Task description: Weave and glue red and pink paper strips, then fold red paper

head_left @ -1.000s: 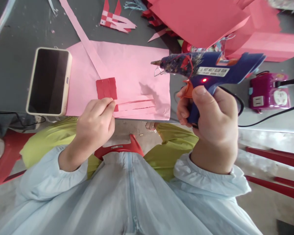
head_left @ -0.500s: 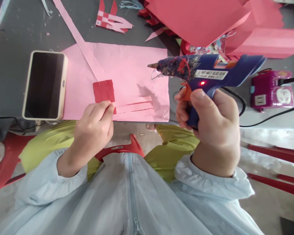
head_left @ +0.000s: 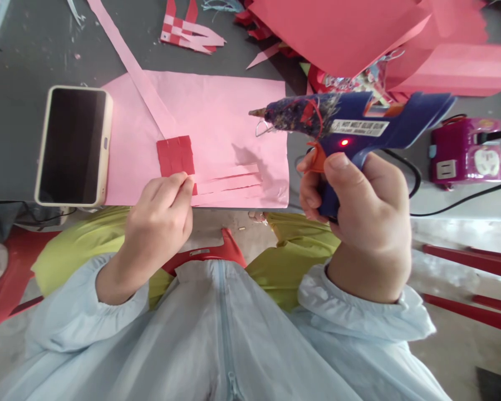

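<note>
My right hand [head_left: 361, 211] grips a blue hot glue gun [head_left: 359, 128] by its handle, fingers at the orange trigger. Its nozzle points left over a pink paper sheet [head_left: 221, 103], and a red light glows on its body. With fingertips pinched together, my left hand [head_left: 161, 211] presses a pink paper strip [head_left: 229, 181] at the lower right of a red paper square [head_left: 175, 155]. Several slit pink strips run rightward from there. Part of the square and the strip's end are hidden under my fingers. A long pink strip [head_left: 129, 61] reaches the square from the upper left.
A phone [head_left: 75, 145] lies at the left over the sheet's edge. Behind are a woven red-and-pink paper fish [head_left: 187, 34] and stacked red paper [head_left: 338, 33]. At the right sits a purple power socket box [head_left: 463, 150] with a black cable [head_left: 446, 207].
</note>
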The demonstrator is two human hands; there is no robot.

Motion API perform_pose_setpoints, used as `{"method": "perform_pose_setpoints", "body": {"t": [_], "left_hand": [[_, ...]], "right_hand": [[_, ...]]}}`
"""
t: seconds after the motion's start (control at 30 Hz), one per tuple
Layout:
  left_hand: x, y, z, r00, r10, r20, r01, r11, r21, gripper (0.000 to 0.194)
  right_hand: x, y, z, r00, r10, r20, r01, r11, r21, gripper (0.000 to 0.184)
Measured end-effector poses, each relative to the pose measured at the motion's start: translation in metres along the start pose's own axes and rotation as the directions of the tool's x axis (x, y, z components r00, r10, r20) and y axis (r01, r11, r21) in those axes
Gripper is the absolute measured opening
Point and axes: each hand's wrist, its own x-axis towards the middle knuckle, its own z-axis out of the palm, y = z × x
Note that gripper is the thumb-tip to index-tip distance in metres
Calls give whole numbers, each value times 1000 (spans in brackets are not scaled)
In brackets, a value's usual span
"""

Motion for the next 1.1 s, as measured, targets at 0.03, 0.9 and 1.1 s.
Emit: {"method": "perform_pose_setpoints", "body": {"t": [0.03,0.9,1.1], "left_hand": [[0,0,0,1000,0,5,0,1000,-1,32],[4,-5,-3,994,-105,8,105,984,-143,47],[5,-4,-1,1000,-23,16,22,1000,22,34]], "right_hand": [[0,0,0,1000,4,1,-4,1000,0,32],[1,-1,1,999,9,31,-10,999,34,34],[1,1,-1,999,-1,37,0,1000,23,35]]}}
